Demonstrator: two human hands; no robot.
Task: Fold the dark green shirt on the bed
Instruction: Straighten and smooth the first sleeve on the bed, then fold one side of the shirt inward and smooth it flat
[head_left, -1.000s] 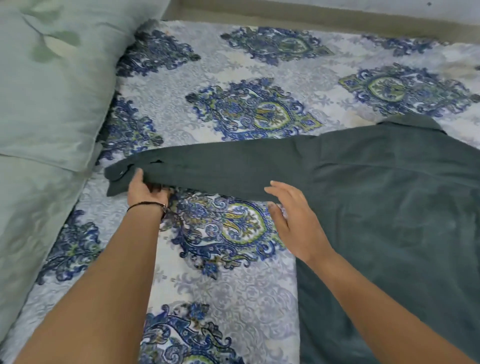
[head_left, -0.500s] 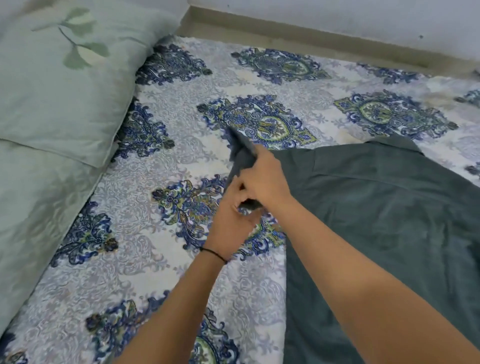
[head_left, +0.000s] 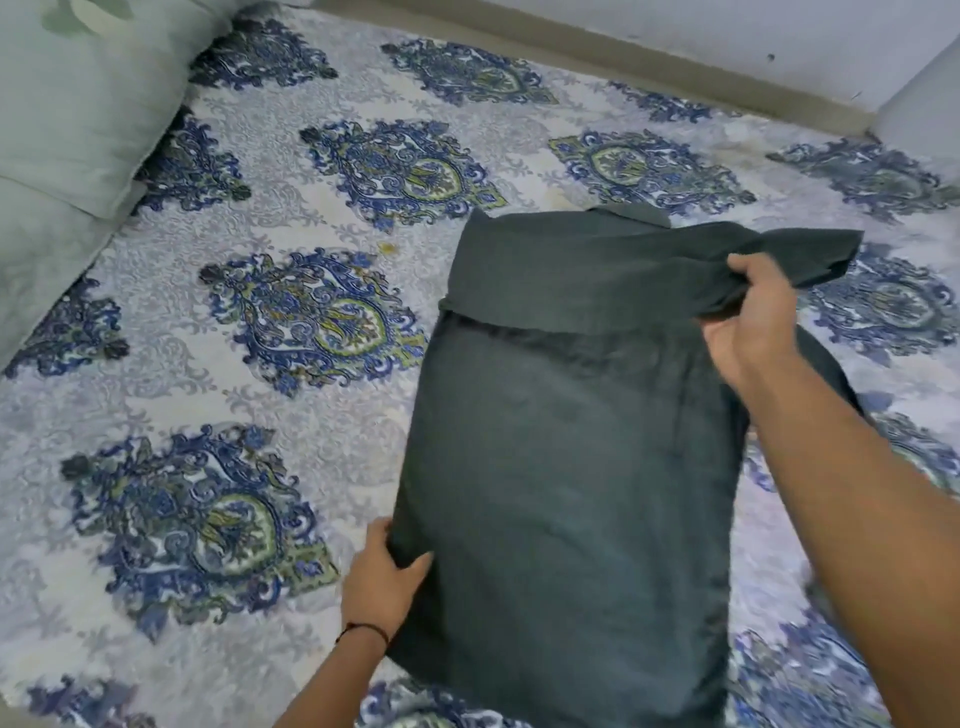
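The dark green shirt (head_left: 561, 467) lies lengthwise on the bed's patterned sheet (head_left: 249, 322), collar at the far end. One sleeve is folded across the upper back toward the right. My right hand (head_left: 753, 327) is shut on that sleeve near its cuff, holding it a little above the shirt's right side. My left hand (head_left: 384, 571) grips the shirt's left edge low down, thumb on top of the cloth. A thin dark band circles my left wrist.
Two pale green pillows (head_left: 78, 98) lie along the left side of the bed. A white wall (head_left: 727, 36) with a drab baseboard runs behind the bed's far edge. Patterned sheet shows left of the shirt.
The left sleeve, stretched out to the left a second ago, has been carried right across the shirt by my right hand. My left hand let it go and took the shirt's lower left edge.
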